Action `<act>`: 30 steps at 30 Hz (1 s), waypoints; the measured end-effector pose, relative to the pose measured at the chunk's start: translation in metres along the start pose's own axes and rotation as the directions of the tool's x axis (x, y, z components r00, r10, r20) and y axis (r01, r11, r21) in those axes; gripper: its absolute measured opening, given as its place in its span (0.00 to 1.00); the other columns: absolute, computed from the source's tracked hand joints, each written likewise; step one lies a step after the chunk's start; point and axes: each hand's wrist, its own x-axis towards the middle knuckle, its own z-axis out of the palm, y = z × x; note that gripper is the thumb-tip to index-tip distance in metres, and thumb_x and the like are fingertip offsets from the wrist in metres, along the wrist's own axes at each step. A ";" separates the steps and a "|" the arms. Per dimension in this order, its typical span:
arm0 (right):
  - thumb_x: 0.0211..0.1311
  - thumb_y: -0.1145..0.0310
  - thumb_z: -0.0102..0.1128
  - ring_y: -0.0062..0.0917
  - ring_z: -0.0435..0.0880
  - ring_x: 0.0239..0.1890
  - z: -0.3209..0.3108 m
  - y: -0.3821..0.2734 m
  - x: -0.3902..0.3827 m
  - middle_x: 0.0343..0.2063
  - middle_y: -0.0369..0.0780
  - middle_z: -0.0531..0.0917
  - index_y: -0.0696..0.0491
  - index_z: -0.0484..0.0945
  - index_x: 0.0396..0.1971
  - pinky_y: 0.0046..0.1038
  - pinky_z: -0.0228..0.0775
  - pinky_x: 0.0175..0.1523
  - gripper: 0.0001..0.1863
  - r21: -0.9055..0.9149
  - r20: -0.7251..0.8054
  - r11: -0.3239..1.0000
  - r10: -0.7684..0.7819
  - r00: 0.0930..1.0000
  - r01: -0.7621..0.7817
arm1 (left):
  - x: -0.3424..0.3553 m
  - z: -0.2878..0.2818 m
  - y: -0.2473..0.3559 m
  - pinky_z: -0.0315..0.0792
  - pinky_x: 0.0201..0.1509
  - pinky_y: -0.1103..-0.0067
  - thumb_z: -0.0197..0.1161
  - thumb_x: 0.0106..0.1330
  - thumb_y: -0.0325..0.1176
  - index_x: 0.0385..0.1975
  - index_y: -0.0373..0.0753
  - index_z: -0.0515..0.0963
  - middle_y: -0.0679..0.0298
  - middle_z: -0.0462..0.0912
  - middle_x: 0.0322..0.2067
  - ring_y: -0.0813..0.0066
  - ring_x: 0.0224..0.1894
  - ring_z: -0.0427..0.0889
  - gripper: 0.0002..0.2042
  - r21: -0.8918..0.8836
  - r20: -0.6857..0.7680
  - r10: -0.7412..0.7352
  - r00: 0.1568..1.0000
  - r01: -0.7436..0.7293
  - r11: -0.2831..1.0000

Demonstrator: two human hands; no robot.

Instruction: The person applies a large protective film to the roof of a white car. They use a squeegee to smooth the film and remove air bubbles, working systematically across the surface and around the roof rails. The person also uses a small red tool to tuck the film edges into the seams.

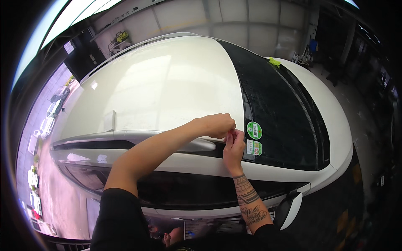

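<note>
Black sleeves (119,215), hands (218,125) pinched together, contents unclear, glossy white car roof (180,83), dark windshield (278,106)

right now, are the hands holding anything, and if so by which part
Cannot be told: the left hand and right hand are close together, anything between them too small or hidden.

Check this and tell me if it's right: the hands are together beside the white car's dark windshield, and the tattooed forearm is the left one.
Not quite: the head view shows that the tattooed forearm is the right one. The rest holds: the left hand and right hand are together beside the dark windshield of the white car.
</note>
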 end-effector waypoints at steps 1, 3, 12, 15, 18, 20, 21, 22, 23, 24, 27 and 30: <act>0.69 0.70 0.50 0.34 0.80 0.22 0.000 0.007 0.002 0.21 0.44 0.79 0.60 0.67 0.37 0.32 0.69 0.27 0.07 -0.057 -0.001 0.998 -0.042 0.999 0.042 | 0.003 -0.001 -0.004 0.75 0.39 0.67 0.58 0.57 0.27 0.29 0.35 0.82 0.51 0.83 0.27 0.54 0.33 0.82 0.06 0.057 0.003 -0.009 1.000 0.008 0.998; 0.66 0.71 0.54 0.33 0.78 0.26 0.000 0.019 -0.004 0.28 0.44 0.79 0.60 0.67 0.43 0.31 0.69 0.32 0.11 -0.093 -0.007 0.990 -0.103 0.995 0.102 | 0.000 -0.002 -0.021 0.75 0.39 0.67 0.59 0.58 0.27 0.30 0.36 0.83 0.52 0.83 0.27 0.55 0.32 0.82 0.06 0.074 -0.050 0.059 0.997 -0.055 0.996; 0.58 0.37 0.51 0.37 0.71 0.38 -0.079 0.054 -0.038 0.36 0.43 0.72 0.54 0.74 0.41 0.38 0.60 0.43 0.32 -0.590 0.362 0.617 -0.374 0.854 0.521 | -0.195 -0.060 -0.360 0.76 0.47 0.69 0.64 0.58 0.29 0.39 0.41 0.82 0.56 0.84 0.38 0.60 0.40 0.83 0.10 -0.351 -0.756 -0.654 0.027 0.826 0.440; 0.54 0.31 0.50 0.38 0.71 0.36 -0.110 0.070 -0.033 0.35 0.44 0.71 0.54 0.74 0.40 0.39 0.60 0.40 0.36 -0.633 0.360 0.597 -0.336 0.870 0.492 | -0.267 -0.051 -0.420 0.76 0.46 0.69 0.65 0.58 0.34 0.30 0.44 0.82 0.59 0.84 0.37 0.59 0.41 0.83 0.04 -0.526 -0.636 -0.723 -0.269 0.837 0.152; 0.53 0.29 0.47 0.37 0.70 0.34 -0.118 0.076 -0.032 0.32 0.44 0.71 0.55 0.75 0.37 0.39 0.60 0.39 0.38 -0.634 0.355 0.610 -0.316 0.880 0.475 | -0.291 -0.035 -0.461 0.77 0.46 0.68 0.62 0.61 0.35 0.30 0.41 0.81 0.57 0.84 0.37 0.57 0.39 0.83 0.06 -0.569 -0.653 -0.652 -0.385 0.818 0.087; 0.53 0.29 0.47 0.36 0.70 0.33 -0.119 0.075 -0.032 0.31 0.43 0.70 0.55 0.75 0.37 0.38 0.59 0.38 0.39 -0.643 0.356 0.614 -0.290 0.888 0.458 | -0.283 -0.036 -0.477 0.77 0.46 0.68 0.60 0.62 0.35 0.32 0.39 0.81 0.56 0.84 0.37 0.57 0.39 0.83 0.07 -0.592 -0.665 -0.610 -0.431 0.802 0.078; 0.53 0.29 0.48 0.35 0.70 0.33 -0.119 0.076 -0.033 0.31 0.43 0.70 0.55 0.75 0.38 0.37 0.59 0.37 0.39 -0.632 0.358 0.625 -0.288 0.888 0.457 | -0.278 -0.042 -0.488 0.77 0.46 0.68 0.58 0.63 0.34 0.33 0.37 0.81 0.54 0.84 0.37 0.56 0.39 0.83 0.08 -0.642 -0.644 -0.614 -0.456 0.759 0.111; 0.52 0.29 0.48 0.35 0.70 0.33 -0.122 0.078 -0.034 0.30 0.42 0.70 0.55 0.75 0.38 0.37 0.58 0.37 0.39 -0.638 0.357 0.625 -0.278 0.892 0.450 | -0.241 -0.047 -0.492 0.77 0.46 0.67 0.58 0.63 0.34 0.34 0.37 0.81 0.52 0.83 0.38 0.55 0.40 0.83 0.08 -0.643 -0.638 -0.635 -0.435 0.755 0.130; 0.52 0.29 0.48 0.33 0.69 0.33 -0.124 0.076 -0.034 0.30 0.42 0.70 0.54 0.75 0.39 0.36 0.57 0.36 0.38 -0.647 0.368 0.615 -0.265 0.891 0.451 | -0.198 -0.057 -0.489 0.77 0.47 0.66 0.58 0.64 0.34 0.35 0.36 0.80 0.50 0.83 0.38 0.54 0.41 0.83 0.08 -0.644 -0.633 -0.653 -0.416 0.751 0.147; 0.53 0.29 0.48 0.33 0.69 0.32 -0.121 0.079 -0.033 0.30 0.42 0.69 0.54 0.75 0.39 0.36 0.57 0.36 0.38 -0.614 0.378 0.640 -0.276 0.884 0.462 | -0.188 -0.071 -0.498 0.77 0.48 0.64 0.57 0.64 0.34 0.35 0.35 0.80 0.48 0.83 0.38 0.51 0.43 0.83 0.09 -0.472 -0.745 -0.586 -0.318 0.872 0.128; 0.53 0.30 0.48 0.33 0.68 0.32 -0.124 0.080 -0.033 0.30 0.41 0.68 0.53 0.75 0.39 0.36 0.56 0.36 0.37 -0.626 0.379 0.634 -0.260 0.888 0.453 | -0.007 -0.085 -0.443 0.77 0.46 0.61 0.55 0.61 0.27 0.35 0.33 0.80 0.45 0.82 0.38 0.46 0.44 0.82 0.08 -0.503 -0.712 -0.693 -0.112 0.770 0.392; 0.54 0.31 0.48 0.33 0.68 0.32 -0.123 0.081 -0.031 0.29 0.41 0.68 0.53 0.75 0.39 0.37 0.57 0.37 0.36 -0.631 0.367 0.639 -0.254 0.895 0.440 | 0.135 -0.066 -0.370 0.76 0.45 0.61 0.52 0.59 0.25 0.32 0.31 0.79 0.42 0.81 0.36 0.44 0.41 0.82 0.08 -0.316 -0.784 -0.574 0.236 0.643 0.697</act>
